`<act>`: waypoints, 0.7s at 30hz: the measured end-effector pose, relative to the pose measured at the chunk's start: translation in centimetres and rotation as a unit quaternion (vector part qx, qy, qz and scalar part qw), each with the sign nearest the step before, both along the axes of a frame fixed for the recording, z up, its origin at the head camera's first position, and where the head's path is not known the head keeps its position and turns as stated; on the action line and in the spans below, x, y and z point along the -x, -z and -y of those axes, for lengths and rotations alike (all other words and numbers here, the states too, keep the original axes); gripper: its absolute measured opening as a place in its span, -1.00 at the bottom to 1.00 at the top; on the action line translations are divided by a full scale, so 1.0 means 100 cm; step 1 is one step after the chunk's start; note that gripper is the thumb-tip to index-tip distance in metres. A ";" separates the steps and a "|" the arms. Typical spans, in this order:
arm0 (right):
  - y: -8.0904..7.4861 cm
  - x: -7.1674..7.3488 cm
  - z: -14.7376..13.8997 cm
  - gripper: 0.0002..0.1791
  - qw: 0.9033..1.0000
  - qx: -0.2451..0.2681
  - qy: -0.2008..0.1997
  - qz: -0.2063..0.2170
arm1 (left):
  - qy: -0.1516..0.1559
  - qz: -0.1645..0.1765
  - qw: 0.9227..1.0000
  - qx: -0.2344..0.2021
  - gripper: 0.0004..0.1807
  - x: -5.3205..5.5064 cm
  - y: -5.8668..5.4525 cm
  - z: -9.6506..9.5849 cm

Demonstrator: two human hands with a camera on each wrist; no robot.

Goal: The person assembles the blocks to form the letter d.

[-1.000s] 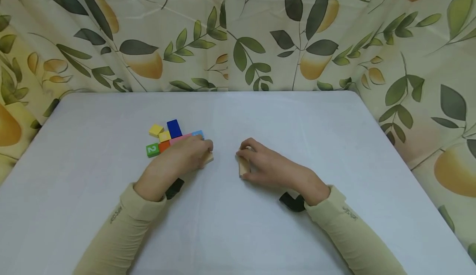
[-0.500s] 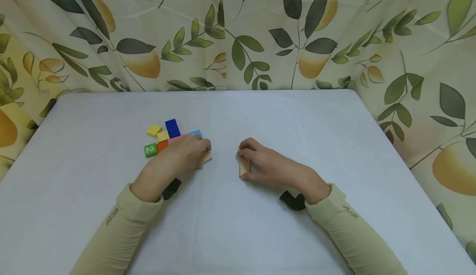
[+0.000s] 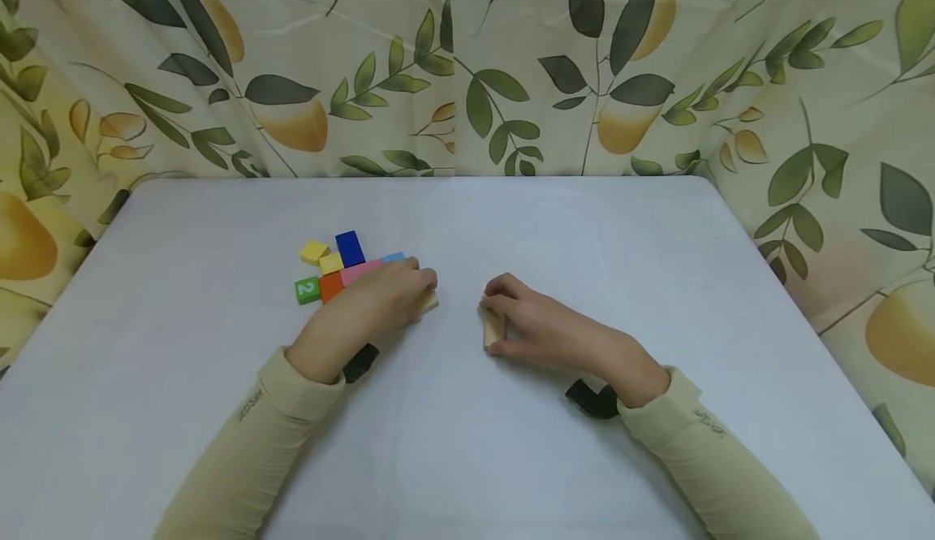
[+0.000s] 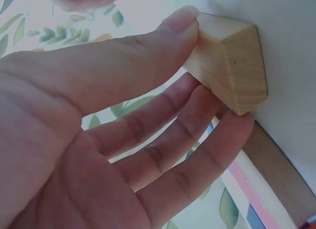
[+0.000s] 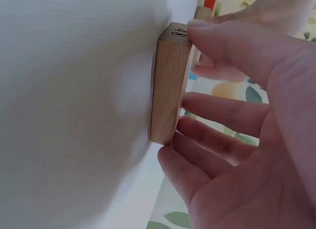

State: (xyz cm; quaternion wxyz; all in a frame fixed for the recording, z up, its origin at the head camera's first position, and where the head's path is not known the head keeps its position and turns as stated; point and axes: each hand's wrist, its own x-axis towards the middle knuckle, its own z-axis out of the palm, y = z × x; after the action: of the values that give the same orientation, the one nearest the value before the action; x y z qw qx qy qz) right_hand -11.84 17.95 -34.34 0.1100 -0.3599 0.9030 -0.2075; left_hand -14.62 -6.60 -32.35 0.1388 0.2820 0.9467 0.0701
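My left hand (image 3: 376,296) pinches a plain wooden block (image 4: 247,66) between thumb and fingertips, just right of the coloured blocks. One face of that block looks slanted in the left wrist view. To the right, my right hand (image 3: 544,321) holds another plain wooden block (image 5: 170,86) at its two ends, thumb at one and a fingertip at the other. Its thumb end bears the figures 48. Both blocks are on or close to the white tabletop. Beside my left hand lie a pink block (image 3: 358,270) and a light blue block (image 3: 393,257), both partly covered.
A green block (image 3: 307,290) marked 2 and an orange-red block (image 3: 331,284) extend the cluster leftward. Behind them are a dark blue block (image 3: 351,248) and two yellow blocks (image 3: 314,251). A leaf-patterned curtain (image 3: 511,61) hangs behind the table's far edge.
The head view has shifted slightly, moving the whole scene right. My left hand and its block have moved a little rightward from the coloured blocks. My right hand keeps its hold, nearly still.
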 end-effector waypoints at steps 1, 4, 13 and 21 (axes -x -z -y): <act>0.000 -0.001 -0.002 -0.44 1.000 0.001 0.001 -0.001 | 0.001 0.000 1.000 -0.002 -0.71 0.002 0.000 -0.003; 0.001 -0.003 -0.006 -0.43 1.000 0.006 -0.002 -0.009 | 0.000 0.002 1.000 -0.001 -0.73 0.007 -0.001 -0.011; -0.003 -0.008 -0.004 -0.35 0.996 -0.042 -0.006 -0.075 | -0.022 0.026 0.999 -0.008 -0.68 0.022 0.001 -0.027; 0.002 -0.016 -0.008 -0.39 0.992 -0.038 -0.006 -0.124 | -0.015 0.018 0.999 -0.023 -0.71 0.024 0.006 -0.032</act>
State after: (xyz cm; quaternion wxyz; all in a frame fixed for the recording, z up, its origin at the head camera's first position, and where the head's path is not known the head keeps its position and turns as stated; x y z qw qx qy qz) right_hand -10.20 18.73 -34.56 0.0120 -0.3839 0.9147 -0.1259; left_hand -17.02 -3.44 -32.93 0.1484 0.2700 0.9462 0.0990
